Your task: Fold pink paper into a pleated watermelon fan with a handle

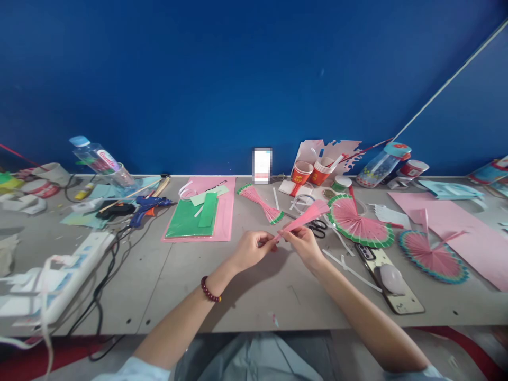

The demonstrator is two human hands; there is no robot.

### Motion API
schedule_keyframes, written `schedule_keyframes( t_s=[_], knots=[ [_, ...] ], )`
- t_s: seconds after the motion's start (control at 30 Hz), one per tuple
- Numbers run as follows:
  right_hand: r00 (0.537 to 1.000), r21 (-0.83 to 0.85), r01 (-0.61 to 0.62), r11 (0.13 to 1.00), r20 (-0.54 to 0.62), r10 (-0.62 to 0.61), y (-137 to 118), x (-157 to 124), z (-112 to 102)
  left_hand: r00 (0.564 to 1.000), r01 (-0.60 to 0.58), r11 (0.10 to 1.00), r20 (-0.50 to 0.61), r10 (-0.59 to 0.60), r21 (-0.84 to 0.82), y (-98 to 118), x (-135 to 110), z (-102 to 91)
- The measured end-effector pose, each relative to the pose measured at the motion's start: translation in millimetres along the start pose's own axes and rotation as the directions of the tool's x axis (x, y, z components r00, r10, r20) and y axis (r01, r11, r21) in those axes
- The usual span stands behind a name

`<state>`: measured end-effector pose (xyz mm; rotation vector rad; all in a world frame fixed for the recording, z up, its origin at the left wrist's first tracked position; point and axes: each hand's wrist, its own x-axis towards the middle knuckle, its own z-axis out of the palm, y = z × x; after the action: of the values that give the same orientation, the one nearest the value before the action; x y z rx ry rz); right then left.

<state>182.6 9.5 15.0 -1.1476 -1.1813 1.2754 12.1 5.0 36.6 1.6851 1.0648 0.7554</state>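
A: Background: blue wall point(198, 79), cluttered grey desk point(246, 296). Hands?
B: Centre frame. Left hand point(250, 250) and right hand point(304, 244), each grip pinched narrow on the pleated pink fan point(307, 216).
A: Handling?
B: Probably light, thin, easily creased. Best held at the gathered end.

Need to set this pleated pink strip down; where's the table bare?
Bare table lies between the power strip and the left hand, below the green paper. Crowded: right of the right hand and pleated pink strip, with scissors, paper fan, phone.
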Motion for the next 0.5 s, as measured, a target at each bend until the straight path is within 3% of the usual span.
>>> schedule_keyframes(
  t_s=[0.2,0.37,0.5],
  knots=[
    [0.997,-0.060,-0.032,0.998,-0.067,0.028,4.4,1.1,-1.8,1.000,-0.020,1.000,-0.012,0.020,0.003,-0.3,0.4,0.5],
    [0.999,-0.042,0.034,0.999,-0.038,-0.036,5.3,2.0,-4.1,0.996,-0.090,0.995,-0.006,0.090,-0.039,2.3,-1.1,-1.0],
    [0.995,-0.010,0.062,0.998,-0.082,-0.063,5.5,2.5,-4.6,0.990,-0.139,0.990,0.026,0.140,-0.029,1.7,-2.0,-2.8]
  ],
)
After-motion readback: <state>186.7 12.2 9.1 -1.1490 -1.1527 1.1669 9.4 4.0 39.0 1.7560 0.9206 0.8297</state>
